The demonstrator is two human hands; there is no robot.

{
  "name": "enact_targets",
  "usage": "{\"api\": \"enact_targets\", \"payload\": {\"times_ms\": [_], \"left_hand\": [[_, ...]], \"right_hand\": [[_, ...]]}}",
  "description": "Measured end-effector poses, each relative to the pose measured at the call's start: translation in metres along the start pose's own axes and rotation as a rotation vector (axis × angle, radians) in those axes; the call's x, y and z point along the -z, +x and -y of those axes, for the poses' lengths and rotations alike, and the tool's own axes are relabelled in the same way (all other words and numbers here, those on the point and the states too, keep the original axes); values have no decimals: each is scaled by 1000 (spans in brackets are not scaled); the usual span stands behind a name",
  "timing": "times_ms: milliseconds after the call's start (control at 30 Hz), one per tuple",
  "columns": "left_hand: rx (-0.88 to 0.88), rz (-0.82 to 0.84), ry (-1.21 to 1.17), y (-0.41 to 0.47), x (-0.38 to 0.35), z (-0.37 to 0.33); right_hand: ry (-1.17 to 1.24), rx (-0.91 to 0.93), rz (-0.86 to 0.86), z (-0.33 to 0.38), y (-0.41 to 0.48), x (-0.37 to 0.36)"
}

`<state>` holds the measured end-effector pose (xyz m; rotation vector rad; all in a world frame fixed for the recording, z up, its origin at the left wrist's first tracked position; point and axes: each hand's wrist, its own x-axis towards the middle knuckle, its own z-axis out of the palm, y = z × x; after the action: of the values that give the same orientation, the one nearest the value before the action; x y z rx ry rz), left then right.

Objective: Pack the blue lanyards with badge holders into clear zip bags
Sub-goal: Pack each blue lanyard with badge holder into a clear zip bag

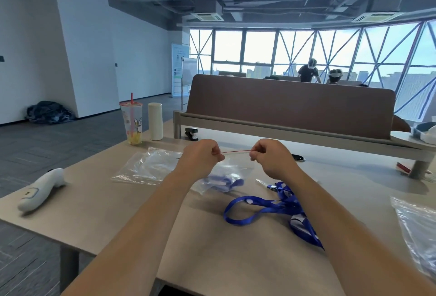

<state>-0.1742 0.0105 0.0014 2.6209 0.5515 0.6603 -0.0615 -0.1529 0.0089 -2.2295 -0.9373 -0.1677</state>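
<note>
My left hand point(202, 158) and my right hand point(271, 159) each pinch one end of the red zip strip of a clear zip bag point(232, 173), held up above the table. A folded blue lanyard with a badge holder point(221, 181) lies inside that bag. To the right, a loose pile of blue lanyards point(278, 208) lies on the table, partly hidden under my right forearm. An empty clear zip bag point(147, 166) lies to the left of my left hand. More clear bags point(417, 225) sit at the right edge.
The beige table point(132, 201) carries a white handheld device point(40, 192) at the left, a plastic cup with a red straw point(132, 123), a white bottle point(155, 121) and a black stapler point(191, 133) at the back. A brown divider point(290, 109) bounds the far side.
</note>
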Motion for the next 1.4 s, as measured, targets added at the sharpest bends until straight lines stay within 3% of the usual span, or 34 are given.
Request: {"api": "enact_targets", "payload": {"times_ms": [233, 467, 700, 867, 1167, 1400], "left_hand": [[144, -14, -59, -13, 16, 29], [139, -32, -262, -30, 23, 45], [269, -86, -949, -37, 12, 42], [358, -163, -1240, -19, 13, 31], [170, -307, -1336, 63, 70, -35], [50, -267, -1385, 78, 79, -97]], "right_hand": [[38, -77, -45, -1, -8, -3], [197, -158, -91, -3, -18, -1], [719, -310, -51, 2, -21, 0], [874, -331, -112, 2, -5, -2], [925, -136, -348, 31, 61, 71], [871, -74, -477, 24, 45, 140]]}}
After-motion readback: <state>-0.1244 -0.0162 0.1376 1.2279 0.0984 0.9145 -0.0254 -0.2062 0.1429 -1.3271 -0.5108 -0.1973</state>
